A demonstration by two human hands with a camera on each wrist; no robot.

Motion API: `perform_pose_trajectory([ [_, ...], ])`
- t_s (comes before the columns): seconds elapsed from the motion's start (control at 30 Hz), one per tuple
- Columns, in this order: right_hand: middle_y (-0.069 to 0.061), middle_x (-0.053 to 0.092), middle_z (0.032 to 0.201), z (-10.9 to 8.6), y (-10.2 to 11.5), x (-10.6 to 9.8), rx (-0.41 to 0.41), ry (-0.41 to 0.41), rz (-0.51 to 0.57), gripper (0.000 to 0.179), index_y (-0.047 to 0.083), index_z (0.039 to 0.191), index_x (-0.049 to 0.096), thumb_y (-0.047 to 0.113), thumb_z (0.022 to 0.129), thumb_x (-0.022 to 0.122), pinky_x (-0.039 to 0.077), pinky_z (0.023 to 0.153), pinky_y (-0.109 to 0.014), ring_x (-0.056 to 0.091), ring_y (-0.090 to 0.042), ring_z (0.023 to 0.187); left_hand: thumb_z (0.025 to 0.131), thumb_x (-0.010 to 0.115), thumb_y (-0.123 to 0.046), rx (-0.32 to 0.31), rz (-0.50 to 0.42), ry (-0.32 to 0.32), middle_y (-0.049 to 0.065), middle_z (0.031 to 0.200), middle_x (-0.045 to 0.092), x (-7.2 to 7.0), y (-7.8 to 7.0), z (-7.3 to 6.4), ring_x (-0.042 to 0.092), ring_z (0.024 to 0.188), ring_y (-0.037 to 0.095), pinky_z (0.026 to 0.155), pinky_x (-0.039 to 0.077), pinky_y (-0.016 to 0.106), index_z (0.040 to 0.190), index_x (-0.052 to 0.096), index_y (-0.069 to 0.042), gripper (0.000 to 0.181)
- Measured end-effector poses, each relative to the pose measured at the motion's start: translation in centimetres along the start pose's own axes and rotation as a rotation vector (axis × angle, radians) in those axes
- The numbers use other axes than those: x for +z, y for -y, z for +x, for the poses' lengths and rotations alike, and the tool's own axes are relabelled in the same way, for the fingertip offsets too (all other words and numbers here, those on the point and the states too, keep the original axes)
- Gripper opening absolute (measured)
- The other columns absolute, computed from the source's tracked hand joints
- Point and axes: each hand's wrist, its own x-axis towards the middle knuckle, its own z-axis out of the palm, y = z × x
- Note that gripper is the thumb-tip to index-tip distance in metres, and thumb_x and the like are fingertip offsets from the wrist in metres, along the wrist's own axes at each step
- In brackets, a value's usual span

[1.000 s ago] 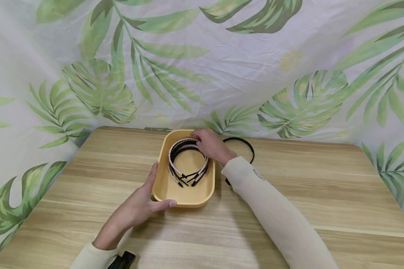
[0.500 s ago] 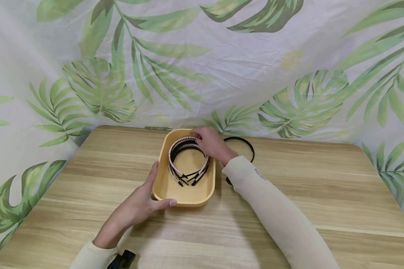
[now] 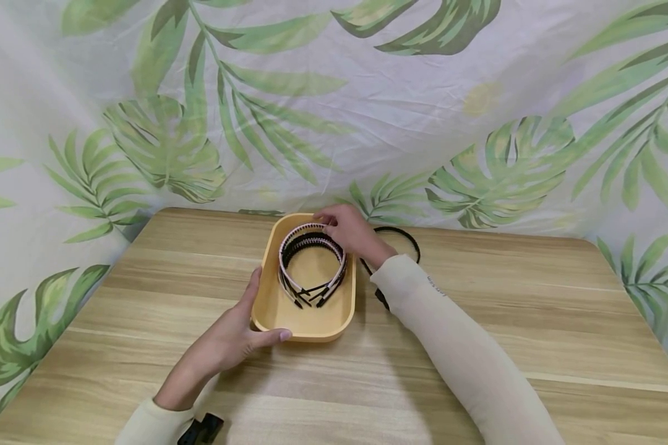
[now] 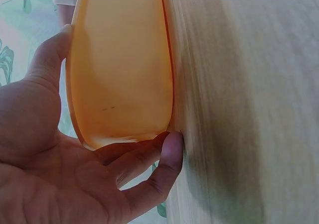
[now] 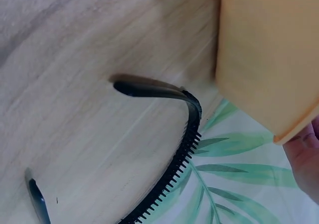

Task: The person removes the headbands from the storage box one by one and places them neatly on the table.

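Note:
A yellow box (image 3: 305,321) holds several toothed headbands, black (image 3: 291,250) and pale pink, stacked with their tips toward the near end. My left hand (image 3: 228,337) grips the box at its near left corner, thumb over the near rim. In the left wrist view, its fingers (image 4: 167,167) bend against the end wall. At the far right of the box, my right hand (image 3: 352,230) pinches the uppermost pale pink headband (image 3: 282,247) near its top. The fingertips are partly hidden. In the right wrist view, part of that hand (image 5: 305,162) shows beside the box rim.
A separate black toothed headband (image 3: 409,237) lies on the wooden table (image 3: 512,296) right of the box, partly behind my right forearm. A leaf-print cloth (image 3: 401,123) hangs along the table's back edge.
My right hand has risen slightly toward the back, and the top of the pale pink headband has lifted with it. The left hand and the box have stayed put.

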Motion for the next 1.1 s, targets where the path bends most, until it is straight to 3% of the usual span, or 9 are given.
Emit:
perform_pose_trajectory([
  [0.57,-0.015,0.074,0.121,-0.3,0.8,-1.4,0.095,0.044,0.097,0.035,0.007,0.125,0.077,-0.007,0.099,0.058,0.055,0.087,-0.033,0.069,-0.027,0.107,0.088,0.086,-0.042,0.000,-0.012,0.006,0.034,0.167,0.025,0.0,0.0,0.0,0.050,0.141,0.040,0.120,0.033,0.060,0.167,-0.018,-0.021,0.132],
  [0.97,-0.013,0.070,0.123,-0.7,0.7,-2.0,0.097,0.003,0.162,0.037,0.011,0.124,0.078,-0.007,0.099,0.058,0.053,0.088,-0.034,0.063,-0.025,0.108,0.087,0.086,-0.043,0.000,-0.009,0.007,0.034,0.168,0.023,0.0,0.0,0.0,0.048,0.143,0.042,0.120,0.032,0.061,0.167,-0.019,-0.019,0.133],
  [1.1,-0.012,0.070,0.130,-0.9,0.6,-2.3,0.109,-0.015,0.188,0.034,0.013,0.123,0.079,-0.003,0.100,0.061,0.051,0.080,-0.029,0.063,-0.023,0.106,0.087,0.085,-0.043,-0.001,-0.009,0.009,0.034,0.168,0.022,-0.1,0.0,0.0,0.047,0.145,0.044,0.121,0.031,0.062,0.167,-0.019,-0.019,0.133],
])
